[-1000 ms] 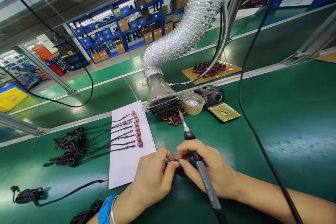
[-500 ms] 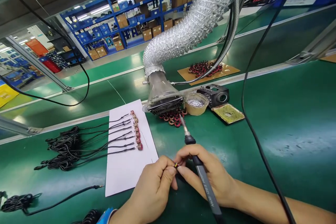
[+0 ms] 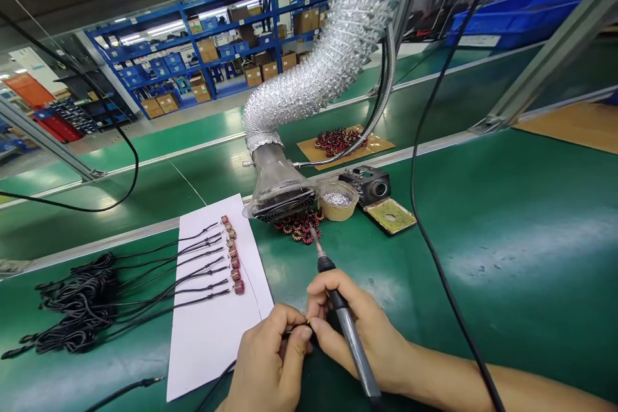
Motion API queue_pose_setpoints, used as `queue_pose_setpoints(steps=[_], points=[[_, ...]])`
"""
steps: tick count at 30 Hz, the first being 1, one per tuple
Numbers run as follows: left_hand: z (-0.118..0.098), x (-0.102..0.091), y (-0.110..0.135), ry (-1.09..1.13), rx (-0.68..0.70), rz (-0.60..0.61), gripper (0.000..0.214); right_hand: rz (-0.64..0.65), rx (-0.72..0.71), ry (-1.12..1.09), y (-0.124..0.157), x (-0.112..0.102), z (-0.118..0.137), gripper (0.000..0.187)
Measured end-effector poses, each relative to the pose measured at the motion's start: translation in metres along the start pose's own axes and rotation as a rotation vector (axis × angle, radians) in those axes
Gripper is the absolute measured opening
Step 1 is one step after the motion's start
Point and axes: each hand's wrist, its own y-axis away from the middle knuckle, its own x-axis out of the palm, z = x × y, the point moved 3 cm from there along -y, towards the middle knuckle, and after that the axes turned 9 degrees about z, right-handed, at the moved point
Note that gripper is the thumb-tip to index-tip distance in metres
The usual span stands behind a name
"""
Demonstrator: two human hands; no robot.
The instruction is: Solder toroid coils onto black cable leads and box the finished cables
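Note:
My left hand (image 3: 270, 354) is closed in a pinch on the end of a black cable (image 3: 217, 378), which trails off below the white sheet. My right hand (image 3: 362, 328) grips a soldering iron (image 3: 355, 347), its tip pointing up and away from me. Thumb and forefinger of that same hand pinch at the cable's end, where a tiny yellow wire tip (image 3: 309, 321) shows between the two hands; the fingers hide the rest. Beyond the iron's tip, a pile of small red-and-black wound rings (image 3: 297, 228) lies under the fume extractor hood (image 3: 282, 190).
On a white sheet (image 3: 193, 347) stand a row of wound coils (image 3: 235, 264) and several black cables (image 3: 77, 309). A tin of solder bits (image 3: 338, 203), an iron stand (image 3: 369, 185) and a yellow sponge tray (image 3: 392, 215) sit ahead. A black cord (image 3: 429, 238) hangs at the right.
The view has turned, so the bench contents sit further left. Both hands stay together at the wire end, and a cable now shows running to my left hand.

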Motion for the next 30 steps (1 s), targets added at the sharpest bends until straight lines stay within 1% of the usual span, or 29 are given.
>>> queue_pose_setpoints(steps=[2,4,6,8,11,14,16,19,22,24,28,30], points=[[0.001,0.004,0.0,0.141,-0.013,-0.013,0.027,-0.062,0.005,-0.013,0.002,0.004,-0.002,0.03],[0.003,0.008,0.001,0.307,-0.059,-0.008,0.032,-0.14,-0.016,0.006,0.005,0.009,-0.003,0.023],[0.005,0.011,0.001,0.408,-0.096,-0.006,0.036,-0.203,-0.04,0.028,0.008,0.013,-0.006,0.02],[0.005,0.011,0.002,0.423,-0.095,-0.025,0.036,-0.229,-0.041,0.001,0.01,0.017,-0.009,0.02],[0.007,0.012,0.004,0.402,-0.087,-0.044,0.034,-0.232,-0.017,-0.06,0.012,0.02,-0.014,0.02],[0.009,0.012,0.004,0.41,-0.093,-0.063,0.032,-0.212,0.012,-0.03,0.012,0.019,-0.012,0.021],[0.009,0.01,0.003,0.45,-0.066,-0.043,0.033,-0.175,0.008,-0.021,0.011,0.017,-0.008,0.022],[0.006,0.005,-0.002,0.517,-0.024,0.021,0.035,-0.102,-0.061,0.021,0.007,0.009,-0.001,0.022],[0.005,-0.001,-0.006,0.543,-0.06,0.058,0.04,-0.117,-0.139,0.091,0.005,-0.003,0.003,0.026],[0.005,-0.004,-0.008,0.543,-0.086,0.09,0.042,-0.117,-0.147,0.073,0.004,-0.009,0.001,0.027],[0.004,-0.005,-0.009,0.517,-0.083,0.144,0.043,0.016,-0.184,0.012,0.002,-0.008,-0.001,0.029],[0.005,-0.004,-0.009,0.492,-0.091,0.184,0.041,0.048,-0.213,0.039,0.002,-0.006,-0.002,0.029]])
